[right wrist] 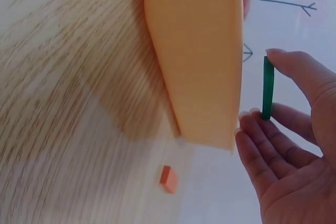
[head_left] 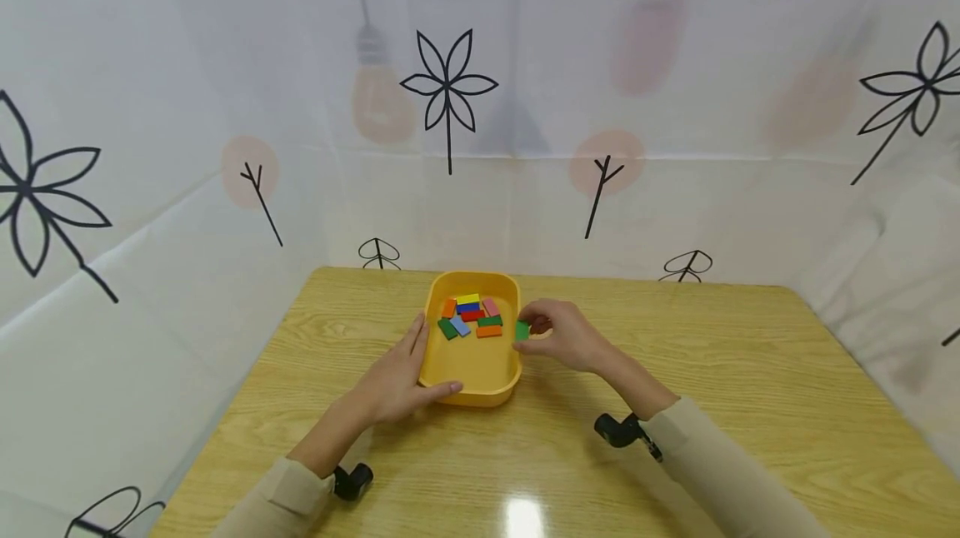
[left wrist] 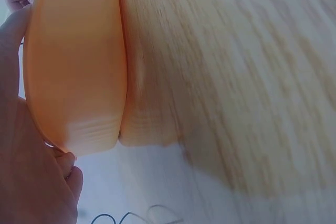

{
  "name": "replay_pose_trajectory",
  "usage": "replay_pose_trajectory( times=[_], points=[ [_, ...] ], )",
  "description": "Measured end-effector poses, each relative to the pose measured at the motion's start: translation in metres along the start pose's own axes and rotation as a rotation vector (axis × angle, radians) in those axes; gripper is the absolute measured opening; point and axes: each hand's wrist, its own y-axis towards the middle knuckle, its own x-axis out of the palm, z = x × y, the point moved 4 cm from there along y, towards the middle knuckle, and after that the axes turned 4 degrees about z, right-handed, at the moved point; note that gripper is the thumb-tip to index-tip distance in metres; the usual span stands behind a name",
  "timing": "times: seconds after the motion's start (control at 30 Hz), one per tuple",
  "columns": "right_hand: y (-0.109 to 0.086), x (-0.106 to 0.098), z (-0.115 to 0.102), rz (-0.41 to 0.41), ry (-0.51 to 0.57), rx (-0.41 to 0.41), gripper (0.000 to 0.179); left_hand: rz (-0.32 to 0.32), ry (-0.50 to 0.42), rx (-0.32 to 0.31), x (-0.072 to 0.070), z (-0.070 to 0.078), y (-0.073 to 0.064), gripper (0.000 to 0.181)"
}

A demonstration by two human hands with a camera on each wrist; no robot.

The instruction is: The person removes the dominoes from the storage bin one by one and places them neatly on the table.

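A yellow plastic bin (head_left: 480,363) stands near the middle of the table, with several small coloured blocks (head_left: 471,316) lying toward its far end. My left hand (head_left: 393,376) rests at its near left corner, fingers straight along the left wall and thumb along the front rim. Over at the right rim, my right hand (head_left: 566,334) pinches a thin green block (right wrist: 268,87) between thumb and fingers. In the right wrist view, that block stands on edge above rim height, a gap away from the bin's side wall (right wrist: 202,66).
An orange-red block (right wrist: 168,179) lies on the table past the bin's wall in the right wrist view. The wood-grain table (head_left: 690,371) reaches back to a white patterned cloth (head_left: 525,213). Black wrist cameras sit near both sleeves.
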Motion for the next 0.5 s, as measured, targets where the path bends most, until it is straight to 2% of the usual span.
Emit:
replay_pose_trajectory(
  times=[0.2,0.5],
  points=[
    [-0.004,-0.006,0.008,0.008,-0.019,-0.034,0.036,0.002,0.005,-0.001,-0.001,0.000,0.000,0.117],
    [-0.010,-0.019,0.018,0.020,-0.033,-0.012,0.041,0.003,0.006,-0.002,0.000,-0.001,0.001,0.118]
  ],
)
